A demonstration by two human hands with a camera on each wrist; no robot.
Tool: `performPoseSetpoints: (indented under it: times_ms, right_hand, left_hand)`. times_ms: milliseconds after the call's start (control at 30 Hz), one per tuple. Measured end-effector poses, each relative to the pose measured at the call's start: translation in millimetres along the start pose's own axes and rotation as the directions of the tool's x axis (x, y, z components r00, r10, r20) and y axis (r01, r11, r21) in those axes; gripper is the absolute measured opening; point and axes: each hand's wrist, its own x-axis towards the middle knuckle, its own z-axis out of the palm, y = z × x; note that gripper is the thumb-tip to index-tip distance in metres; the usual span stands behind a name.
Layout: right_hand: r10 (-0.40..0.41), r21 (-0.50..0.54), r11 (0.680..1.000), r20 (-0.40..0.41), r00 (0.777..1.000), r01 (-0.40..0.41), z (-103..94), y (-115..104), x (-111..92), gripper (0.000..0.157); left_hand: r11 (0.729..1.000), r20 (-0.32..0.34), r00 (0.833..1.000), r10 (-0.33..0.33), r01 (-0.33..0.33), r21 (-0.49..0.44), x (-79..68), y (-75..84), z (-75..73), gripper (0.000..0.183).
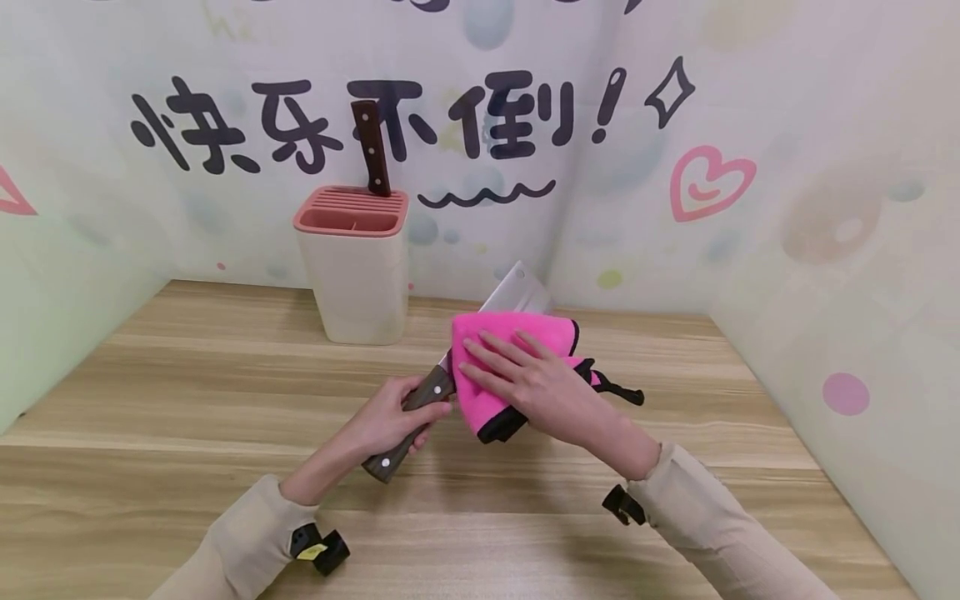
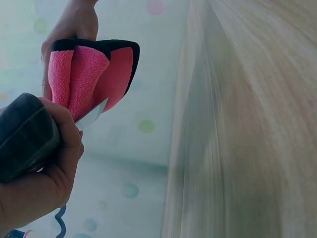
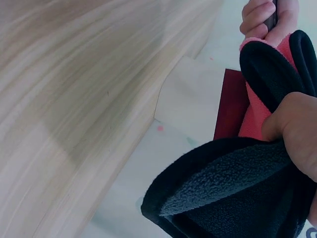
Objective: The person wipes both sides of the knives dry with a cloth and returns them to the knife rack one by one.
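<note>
My left hand grips the dark handle of a cleaver, which slants up and away to the right. Part of its broad blade shows past a pink cloth with black edging; the cloth covers the rest. On top of that cloth lies my right hand, fingers spread. The right wrist view shows its thumb against the cloth's underside, so the folded cloth is pinched about the blade. Seen from the left wrist, the cleaver and cloth are up off the table.
A white knife holder with a pink slotted top stands at the table's back, left of the cleaver. Another brown-handled knife sticks up from it. Behind the wooden table hangs a printed wall sheet.
</note>
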Motion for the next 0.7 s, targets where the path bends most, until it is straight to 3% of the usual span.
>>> performPoseSetpoints:
  times_ms: [333,700]
  right_hand:
    - [0.132,0.131,0.982,0.025,0.991,-0.134,-0.8,19.2,-5.5,0.067]
    - [0.235,0.184,0.955,-0.001,0.972,-0.230,5.3,37.2,-12.6,0.078]
  left_hand:
    - [0.999,0.000,0.999,0.043,-0.043,0.028,-2.0,1.7,0.9,0.024]
    - [0.995,0.015,0.995,0.095,-0.095,0.022,-3.5,1.0,1.9,0.022]
